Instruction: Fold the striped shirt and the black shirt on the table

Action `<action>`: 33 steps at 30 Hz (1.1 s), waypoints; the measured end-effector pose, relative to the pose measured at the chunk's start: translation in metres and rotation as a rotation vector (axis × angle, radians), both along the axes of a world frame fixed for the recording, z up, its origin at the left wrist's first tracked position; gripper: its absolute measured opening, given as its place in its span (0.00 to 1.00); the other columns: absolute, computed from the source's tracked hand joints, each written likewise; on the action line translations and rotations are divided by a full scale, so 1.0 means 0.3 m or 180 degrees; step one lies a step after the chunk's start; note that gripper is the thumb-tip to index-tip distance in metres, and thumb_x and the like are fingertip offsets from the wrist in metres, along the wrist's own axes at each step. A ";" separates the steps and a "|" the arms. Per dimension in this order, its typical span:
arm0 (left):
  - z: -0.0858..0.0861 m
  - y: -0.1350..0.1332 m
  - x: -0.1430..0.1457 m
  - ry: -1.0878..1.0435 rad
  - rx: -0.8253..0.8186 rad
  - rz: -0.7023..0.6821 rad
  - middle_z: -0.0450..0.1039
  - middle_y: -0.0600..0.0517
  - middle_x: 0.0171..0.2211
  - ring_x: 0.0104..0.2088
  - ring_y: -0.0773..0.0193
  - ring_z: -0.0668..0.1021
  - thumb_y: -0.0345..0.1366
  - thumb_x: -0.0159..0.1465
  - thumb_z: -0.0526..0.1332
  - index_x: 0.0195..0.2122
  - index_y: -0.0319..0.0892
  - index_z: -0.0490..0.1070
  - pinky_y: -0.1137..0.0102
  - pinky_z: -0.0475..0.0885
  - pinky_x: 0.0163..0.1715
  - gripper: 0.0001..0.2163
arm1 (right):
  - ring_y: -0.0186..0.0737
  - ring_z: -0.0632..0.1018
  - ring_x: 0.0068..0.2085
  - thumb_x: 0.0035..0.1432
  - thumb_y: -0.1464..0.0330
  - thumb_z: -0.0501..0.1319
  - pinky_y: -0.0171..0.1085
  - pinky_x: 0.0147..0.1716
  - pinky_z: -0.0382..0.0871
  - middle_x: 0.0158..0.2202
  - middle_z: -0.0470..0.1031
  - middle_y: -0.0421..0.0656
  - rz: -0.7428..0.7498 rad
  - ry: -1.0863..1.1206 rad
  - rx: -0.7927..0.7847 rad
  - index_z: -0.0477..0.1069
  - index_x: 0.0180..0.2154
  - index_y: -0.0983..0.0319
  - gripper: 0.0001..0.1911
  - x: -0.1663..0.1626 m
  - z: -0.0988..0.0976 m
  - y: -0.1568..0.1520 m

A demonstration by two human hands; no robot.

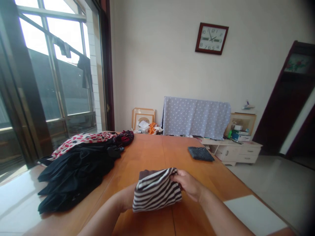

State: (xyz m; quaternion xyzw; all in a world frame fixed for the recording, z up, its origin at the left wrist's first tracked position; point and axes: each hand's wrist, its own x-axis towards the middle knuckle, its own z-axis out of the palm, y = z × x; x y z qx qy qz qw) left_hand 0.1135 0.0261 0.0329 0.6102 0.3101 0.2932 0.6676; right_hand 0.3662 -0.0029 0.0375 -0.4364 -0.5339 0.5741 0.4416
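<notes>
A folded garment (157,193) with dark and white stripes is held up above the wooden table, near its front. A finer-striped brown part of the cloth shows along its top edge. My right hand (188,183) pinches the upper right edge, thumb on the near side. My left hand (129,198) reaches into or behind the left side of the garment; the cloth hides its fingers, so I cannot see their grip. Farther back on the right lies a small dark grey folded cloth (200,153), apart from both hands.
Black clothes (78,177) are heaped on the table's left, with a red-and-white patterned cloth (82,141) behind them. A pale sheet (256,214) lies at the front right. Beyond the wooden table (147,150) stand a cloth-covered object (197,118) and a white cabinet (246,154).
</notes>
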 end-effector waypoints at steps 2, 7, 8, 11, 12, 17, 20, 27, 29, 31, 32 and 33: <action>-0.014 0.020 0.001 -0.0156 -0.0358 0.0181 0.82 0.47 0.37 0.46 0.50 0.79 0.38 0.50 0.73 0.43 0.43 0.79 0.61 0.73 0.48 0.18 | 0.43 0.80 0.37 0.54 0.64 0.63 0.40 0.40 0.72 0.34 0.81 0.43 -0.0295 0.0163 -0.0351 0.75 0.41 0.62 0.13 0.008 -0.052 0.064; -0.015 0.062 0.004 -0.0831 -0.1409 0.0379 0.81 0.44 0.40 0.47 0.50 0.80 0.59 0.59 0.61 0.45 0.41 0.77 0.60 0.75 0.45 0.26 | 0.43 0.81 0.36 0.53 0.65 0.64 0.40 0.41 0.73 0.32 0.81 0.44 -0.0612 0.0222 -0.0588 0.74 0.37 0.64 0.10 0.025 -0.156 0.164; -0.011 0.066 0.003 -0.0894 -0.1513 0.0292 0.81 0.43 0.41 0.47 0.49 0.80 0.62 0.59 0.59 0.45 0.41 0.77 0.60 0.75 0.45 0.29 | 0.43 0.81 0.37 0.53 0.65 0.64 0.40 0.41 0.73 0.32 0.81 0.44 -0.0662 0.0187 -0.0594 0.74 0.37 0.64 0.10 0.026 -0.166 0.174; -0.016 0.068 0.003 -0.0823 -0.1467 0.0313 0.81 0.43 0.43 0.47 0.50 0.81 0.58 0.58 0.63 0.45 0.40 0.76 0.62 0.75 0.45 0.26 | 0.45 0.81 0.40 0.54 0.62 0.64 0.42 0.43 0.72 0.36 0.81 0.45 -0.0782 0.0118 -0.0602 0.73 0.38 0.63 0.12 0.024 -0.173 0.185; -0.025 0.069 0.006 -0.0737 -0.1384 0.0436 0.81 0.43 0.43 0.46 0.51 0.81 0.54 0.58 0.66 0.45 0.40 0.76 0.63 0.75 0.45 0.23 | 0.45 0.81 0.42 0.55 0.60 0.64 0.43 0.44 0.72 0.37 0.81 0.46 -0.0805 0.0101 -0.0594 0.73 0.39 0.63 0.14 0.022 -0.169 0.184; -0.085 0.088 0.037 -0.0476 -0.1089 0.1080 0.81 0.44 0.39 0.41 0.53 0.82 0.43 0.56 0.70 0.43 0.40 0.75 0.66 0.76 0.38 0.18 | 0.45 0.78 0.49 0.56 0.58 0.64 0.42 0.51 0.69 0.46 0.79 0.46 -0.0933 -0.0049 -0.0080 0.72 0.45 0.60 0.18 0.001 -0.142 0.169; -0.102 0.108 0.048 -0.0430 -0.0998 0.1305 0.81 0.46 0.37 0.38 0.55 0.82 0.43 0.57 0.69 0.42 0.41 0.74 0.66 0.76 0.36 0.16 | 0.43 0.75 0.55 0.52 0.63 0.66 0.39 0.56 0.66 0.55 0.74 0.46 -0.1297 -0.0141 0.0184 0.68 0.53 0.58 0.25 -0.007 -0.163 0.181; -0.103 0.136 0.032 0.0519 0.0336 0.2198 0.78 0.44 0.41 0.41 0.53 0.80 0.50 0.60 0.63 0.48 0.39 0.71 0.62 0.74 0.40 0.22 | 0.46 0.72 0.59 0.54 0.60 0.63 0.42 0.55 0.66 0.62 0.67 0.49 -0.1516 -0.0576 0.0076 0.62 0.60 0.58 0.33 0.013 -0.258 0.230; -0.079 0.125 0.037 0.0893 0.1504 0.2588 0.76 0.43 0.45 0.44 0.53 0.79 0.50 0.62 0.61 0.50 0.40 0.70 0.60 0.73 0.44 0.22 | 0.47 0.71 0.59 0.54 0.60 0.62 0.42 0.56 0.66 0.63 0.65 0.51 -0.1528 -0.0616 0.0093 0.61 0.62 0.59 0.34 0.016 -0.265 0.236; -0.043 0.102 0.057 0.1100 0.2536 0.2401 0.75 0.44 0.48 0.48 0.54 0.77 0.47 0.67 0.56 0.52 0.42 0.70 0.60 0.72 0.48 0.18 | 0.48 0.71 0.60 0.55 0.59 0.62 0.43 0.57 0.64 0.63 0.65 0.52 -0.1550 -0.0698 0.0129 0.60 0.63 0.60 0.35 0.017 -0.266 0.238; -0.024 0.087 0.072 0.1178 0.2905 0.2079 0.75 0.44 0.48 0.50 0.56 0.77 0.45 0.69 0.53 0.52 0.44 0.71 0.61 0.71 0.51 0.17 | 0.48 0.71 0.60 0.55 0.59 0.61 0.44 0.58 0.63 0.62 0.66 0.52 -0.1563 -0.0723 0.0159 0.59 0.63 0.60 0.36 0.017 -0.266 0.239; -0.007 0.073 0.090 0.1263 0.3171 0.1703 0.75 0.45 0.50 0.51 0.57 0.76 0.43 0.70 0.50 0.53 0.45 0.71 0.61 0.70 0.52 0.16 | 0.48 0.71 0.59 0.56 0.59 0.61 0.44 0.58 0.63 0.62 0.67 0.52 -0.1566 -0.0726 0.0192 0.57 0.64 0.60 0.36 0.017 -0.266 0.238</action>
